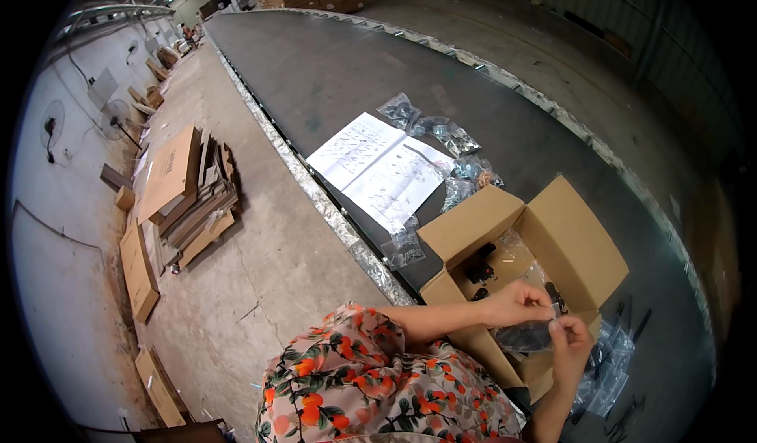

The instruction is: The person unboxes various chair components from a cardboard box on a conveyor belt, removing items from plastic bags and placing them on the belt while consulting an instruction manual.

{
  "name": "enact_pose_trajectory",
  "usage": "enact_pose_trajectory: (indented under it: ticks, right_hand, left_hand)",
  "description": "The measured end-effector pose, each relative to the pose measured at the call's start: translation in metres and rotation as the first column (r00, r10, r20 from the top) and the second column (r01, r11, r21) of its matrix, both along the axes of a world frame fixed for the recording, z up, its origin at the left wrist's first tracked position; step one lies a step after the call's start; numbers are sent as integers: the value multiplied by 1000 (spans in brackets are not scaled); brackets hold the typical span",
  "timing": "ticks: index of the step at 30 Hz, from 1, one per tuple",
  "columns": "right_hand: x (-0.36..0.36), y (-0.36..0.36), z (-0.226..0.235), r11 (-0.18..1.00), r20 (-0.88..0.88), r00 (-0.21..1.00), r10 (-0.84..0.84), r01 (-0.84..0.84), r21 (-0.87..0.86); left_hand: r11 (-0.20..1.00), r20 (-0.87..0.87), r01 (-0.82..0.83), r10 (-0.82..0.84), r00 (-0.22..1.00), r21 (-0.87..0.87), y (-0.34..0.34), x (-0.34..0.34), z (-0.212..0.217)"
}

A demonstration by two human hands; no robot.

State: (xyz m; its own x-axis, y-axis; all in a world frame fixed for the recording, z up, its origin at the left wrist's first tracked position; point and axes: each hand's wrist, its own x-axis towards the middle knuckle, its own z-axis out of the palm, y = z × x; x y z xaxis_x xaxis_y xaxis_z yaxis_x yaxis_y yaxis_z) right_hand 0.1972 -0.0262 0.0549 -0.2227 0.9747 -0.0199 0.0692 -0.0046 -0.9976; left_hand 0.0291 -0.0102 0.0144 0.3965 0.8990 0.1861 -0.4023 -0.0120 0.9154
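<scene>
Both hands — the left hand (516, 302) and the right hand (569, 347) — pinch the top of a small clear bag (527, 336) of dark parts just above the open cardboard box (568, 242), so hold it snug and level — nothing should spill.

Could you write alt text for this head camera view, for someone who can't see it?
Both hands, left hand and right hand, pinch a small clear plastic bag over an open cardboard box on a long dark table. More small bags and a printed sheet lie beyond.
</scene>
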Motion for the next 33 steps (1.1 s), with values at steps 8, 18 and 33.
enact_pose_trajectory:
  ticks: [8,18,33]
  right_hand:
    - [8,2,-3,989,-81,993,88,-97,-113]
    - [-2,1,-11,998,-124,992,27,-35,-60]
    - [5,2,-7,978,-157,978,135,-157,-137]
  left_hand:
    - [994,25,49,-46,999,-101,-2,0,0]
    - [1000,42,-1,1,999,-6,-1,3,-6]
    - [994,121,48,-36,992,-93,-2,-4,4]
